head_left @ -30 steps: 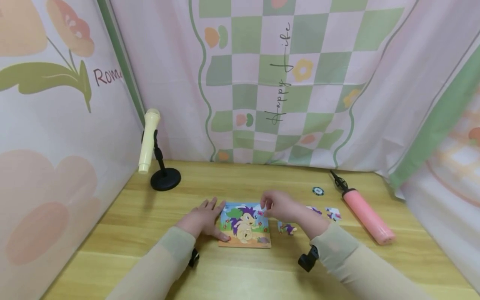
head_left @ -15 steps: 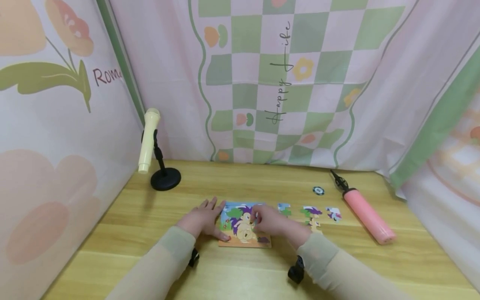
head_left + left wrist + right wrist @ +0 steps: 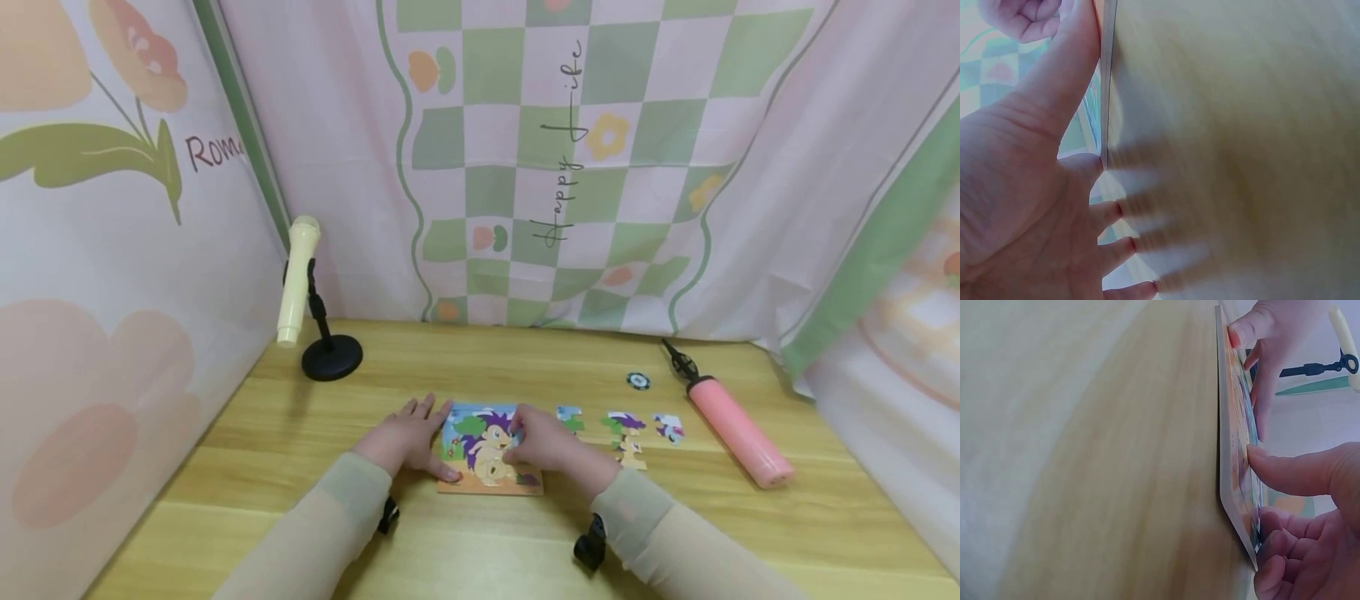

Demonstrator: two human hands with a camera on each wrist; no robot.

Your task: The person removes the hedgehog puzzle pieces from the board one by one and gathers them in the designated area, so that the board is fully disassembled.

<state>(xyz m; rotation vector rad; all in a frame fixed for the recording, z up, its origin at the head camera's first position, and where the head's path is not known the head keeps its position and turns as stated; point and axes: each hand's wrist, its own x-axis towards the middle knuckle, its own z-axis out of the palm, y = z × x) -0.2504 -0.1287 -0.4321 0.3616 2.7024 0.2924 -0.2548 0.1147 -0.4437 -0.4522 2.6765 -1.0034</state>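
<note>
"Curtain (image 3: pixel 547 158) first: green checks and 'Happy Life' filling the upper centre of the frame, so what lies below?"

"A wood-grain table (image 3: pixel 465 550) across the lower half, a pink hand pump (image 3: pixel 738 429) at the right, and a cream microphone (image 3: pixel 296 283) on a black stand (image 3: pixel 330 358) at the left"

"And at the lower centre?"

"A hedgehog jigsaw puzzle (image 3: pixel 489 454), lying flat on the table"

"Touched how?"

"The left hand (image 3: pixel 405 437) is splayed wide along its left edge, thumb resting on it; the right hand (image 3: pixel 546 439) bends over its right side, thumb touching it, other fingers curled, and I cannot tell whether they pinch anything"

"Anything smaller?"

"Loose jigsaw pieces (image 3: pixel 626 422) to the right, then a dark-rimmed poker chip (image 3: pixel 638 381) above them"
</note>
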